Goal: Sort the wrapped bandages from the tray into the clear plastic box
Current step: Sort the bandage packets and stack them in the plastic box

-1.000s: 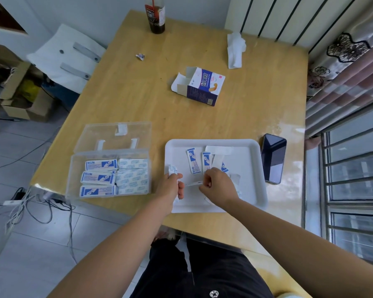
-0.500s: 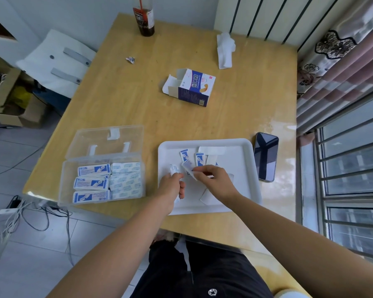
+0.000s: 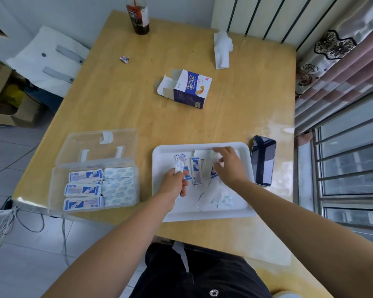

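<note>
A white tray (image 3: pixel 243 150) lies on the wooden table near its front edge and holds several wrapped bandages (image 3: pixel 196 172), blue-and-white or plain white. My left hand (image 3: pixel 174 184) is over the tray's left part and grips a small bunch of bandages that sticks up from its fist. My right hand (image 3: pixel 229 166) reaches across the tray's middle with spread fingers touching loose white wrappers; whether it pinches one I cannot tell. The clear plastic box (image 3: pixel 58 186) stands left of the tray with its lid folded back and rows of bandages inside.
A black phone (image 3: pixel 263 160) lies just right of the tray. Farther back are an opened blue-and-white bandage carton (image 3: pixel 187 89), a crumpled tissue (image 3: pixel 222 49), a small paper scrap (image 3: pixel 124 59) and a dark drink bottle (image 3: pixel 139 17). Window bars and a curtain border the right side.
My right hand has passed a bandage to the left hand and moved back right and farther into the tray. The left hand stays at the tray's left, holding its bunch.
</note>
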